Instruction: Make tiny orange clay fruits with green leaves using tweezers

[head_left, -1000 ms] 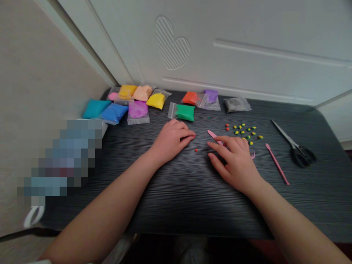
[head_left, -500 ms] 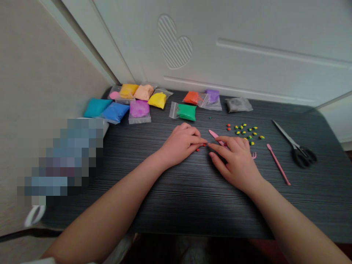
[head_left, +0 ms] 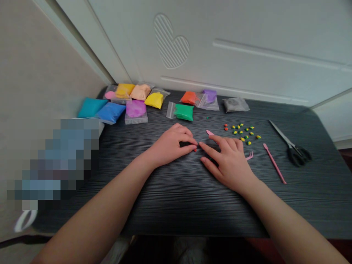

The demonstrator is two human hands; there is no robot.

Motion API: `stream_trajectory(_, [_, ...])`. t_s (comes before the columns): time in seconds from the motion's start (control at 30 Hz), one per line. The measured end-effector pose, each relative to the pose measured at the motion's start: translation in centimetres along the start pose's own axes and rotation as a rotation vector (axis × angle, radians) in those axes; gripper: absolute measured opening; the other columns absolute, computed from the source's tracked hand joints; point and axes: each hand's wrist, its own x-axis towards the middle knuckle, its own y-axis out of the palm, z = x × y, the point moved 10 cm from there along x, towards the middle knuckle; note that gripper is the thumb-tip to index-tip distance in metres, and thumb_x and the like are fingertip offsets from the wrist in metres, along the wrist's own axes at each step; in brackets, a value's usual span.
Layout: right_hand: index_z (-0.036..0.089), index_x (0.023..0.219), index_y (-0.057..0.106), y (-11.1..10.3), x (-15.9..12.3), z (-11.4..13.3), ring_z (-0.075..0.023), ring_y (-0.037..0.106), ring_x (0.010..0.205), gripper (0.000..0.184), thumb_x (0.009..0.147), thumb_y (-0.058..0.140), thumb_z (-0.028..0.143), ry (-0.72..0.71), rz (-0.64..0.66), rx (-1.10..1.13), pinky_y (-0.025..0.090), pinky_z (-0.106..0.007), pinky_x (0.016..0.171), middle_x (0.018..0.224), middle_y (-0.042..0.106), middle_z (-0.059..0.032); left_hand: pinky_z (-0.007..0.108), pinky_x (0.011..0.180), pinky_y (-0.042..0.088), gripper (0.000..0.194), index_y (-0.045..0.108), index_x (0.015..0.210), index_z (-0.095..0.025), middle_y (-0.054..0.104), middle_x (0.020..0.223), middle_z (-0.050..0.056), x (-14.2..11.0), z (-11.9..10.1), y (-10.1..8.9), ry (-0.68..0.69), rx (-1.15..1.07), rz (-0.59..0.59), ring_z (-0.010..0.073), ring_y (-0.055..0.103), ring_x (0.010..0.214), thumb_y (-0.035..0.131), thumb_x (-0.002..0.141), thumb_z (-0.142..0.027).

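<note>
On the dark table, my left hand (head_left: 172, 146) has its thumb and forefinger brought together in a pinch. A tiny red clay bit (head_left: 195, 149) shows at those fingertips, partly covered. My right hand (head_left: 229, 161) lies palm down with its fingers apart, the forefinger tip just right of the left fingertips. Beneath the right hand runs a pink modelling tool, its pointed tip (head_left: 209, 132) showing past the fingers; a pink forked end (head_left: 250, 156) sticks out on the other side. Beyond the right hand sit several small yellow-and-green clay pieces (head_left: 241, 132) and two red clay balls (head_left: 226, 127).
Bags of coloured clay line the back, among them green (head_left: 184, 112), yellow (head_left: 154, 100), blue (head_left: 110, 112) and grey (head_left: 235, 105). On the right lie a thin pink tool (head_left: 275, 164) and black-handled scissors (head_left: 298, 156). A white panel (head_left: 203, 62) rises behind the table.
The view has shifted slightly. Two red bits showed by the left fingertips before; now one shows. My left thumb and forefinger have curled into a pinch, and the right forefinger sits slightly apart from them.
</note>
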Motion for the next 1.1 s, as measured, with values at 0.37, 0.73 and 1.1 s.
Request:
stream_trajectory(0.37, [0.028, 0.118, 0.048, 0.37, -0.16, 0.27, -0.0255, 0.038, 0.108, 0.042, 0.085, 0.032, 0.046, 0.014, 0.039, -0.032, 0.024, -0.046, 0.09, 0.129, 0.04, -0.0067, 0.029, 0.086, 0.035, 0.015, 0.066, 0.084, -0.022, 0.059, 0.087, 0.001, -0.02, -0.17, 0.71, 0.019, 0.004, 0.096, 0.0154, 0.046, 0.092, 0.055, 0.076, -0.026])
stream_trajectory(0.73, [0.025, 0.114, 0.052, 0.18, -0.23, -0.01, -0.0247, 0.039, 0.105, 0.04, 0.084, 0.034, 0.044, 0.045, 0.006, -0.015, 0.025, -0.045, 0.09, 0.124, 0.045, -0.0065, 0.028, 0.084, 0.037, 0.013, 0.064, 0.083, -0.02, 0.059, 0.086, 0.001, -0.02, 0.03, -0.01, 0.007, -0.011, 0.003, 0.0144, 0.047, 0.09, 0.055, 0.076, -0.025])
stream_trajectory(1.1, [0.027, 0.119, 0.047, -0.13, -0.02, -0.21, -0.0234, 0.04, 0.105, 0.039, 0.084, 0.036, 0.042, 0.056, -0.032, 0.039, 0.027, -0.043, 0.088, 0.127, 0.042, -0.0051, 0.029, 0.085, 0.038, 0.021, 0.064, 0.095, -0.023, 0.058, 0.09, 0.002, -0.06, 0.33, 0.25, 0.007, 0.038, -0.001, 0.0156, 0.046, 0.093, 0.052, 0.078, -0.025])
